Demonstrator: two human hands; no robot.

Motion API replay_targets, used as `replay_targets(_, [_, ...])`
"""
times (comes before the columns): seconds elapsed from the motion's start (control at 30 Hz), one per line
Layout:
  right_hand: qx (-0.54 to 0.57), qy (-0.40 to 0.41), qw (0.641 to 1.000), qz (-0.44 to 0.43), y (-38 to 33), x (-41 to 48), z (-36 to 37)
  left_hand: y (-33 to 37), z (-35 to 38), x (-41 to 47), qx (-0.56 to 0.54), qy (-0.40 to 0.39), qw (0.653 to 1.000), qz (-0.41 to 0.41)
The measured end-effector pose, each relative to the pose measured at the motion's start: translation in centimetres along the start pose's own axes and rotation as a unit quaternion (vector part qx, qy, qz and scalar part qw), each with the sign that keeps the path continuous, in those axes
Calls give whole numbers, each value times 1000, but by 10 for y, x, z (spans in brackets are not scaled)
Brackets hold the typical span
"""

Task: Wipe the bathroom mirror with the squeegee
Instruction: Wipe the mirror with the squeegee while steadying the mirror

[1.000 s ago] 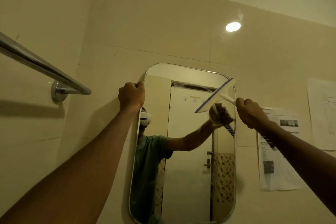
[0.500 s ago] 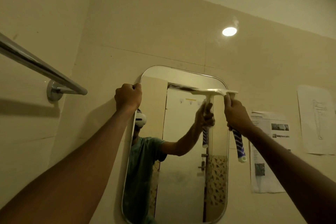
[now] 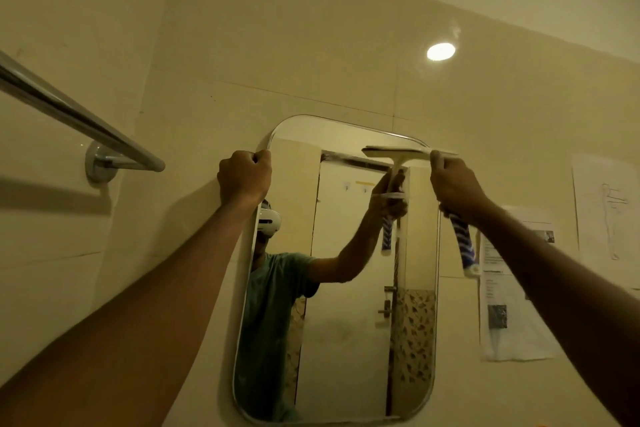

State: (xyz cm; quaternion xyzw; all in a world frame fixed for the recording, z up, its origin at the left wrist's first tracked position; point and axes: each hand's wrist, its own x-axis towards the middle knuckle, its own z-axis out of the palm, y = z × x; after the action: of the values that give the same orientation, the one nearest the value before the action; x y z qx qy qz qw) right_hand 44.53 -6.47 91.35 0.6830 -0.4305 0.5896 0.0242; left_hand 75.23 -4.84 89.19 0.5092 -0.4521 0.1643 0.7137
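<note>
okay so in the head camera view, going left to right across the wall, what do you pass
Towel bar → left hand gripping the mirror's left edge → squeegee blade at the mirror's top right → right hand on its handle → printed sheet → sketch sheet.

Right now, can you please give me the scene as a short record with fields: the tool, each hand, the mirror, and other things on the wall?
tool: white squeegee with blue-striped handle, blade level at the mirror's upper right
right hand: closed grip on the squeegee handle
left hand: clenched on the mirror's upper left edge
mirror: tall rounded-corner wall mirror, reflects the person
other: chrome towel bar at left; printed paper sheets at right
</note>
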Motion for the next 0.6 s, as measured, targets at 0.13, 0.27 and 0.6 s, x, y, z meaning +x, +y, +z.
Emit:
replay_targets(0.13, [15, -15, 1000, 17, 48, -64, 30, -2, 4, -1, 1, 0, 1000, 0])
replay_targets(0.27, [25, -51, 996, 75, 57, -104, 40, -2, 3, -2, -7, -5, 1000, 4])
replay_targets(0.6, [9, 0, 1000, -7, -57, 1, 33, -1, -7, 1, -15, -30, 999, 4])
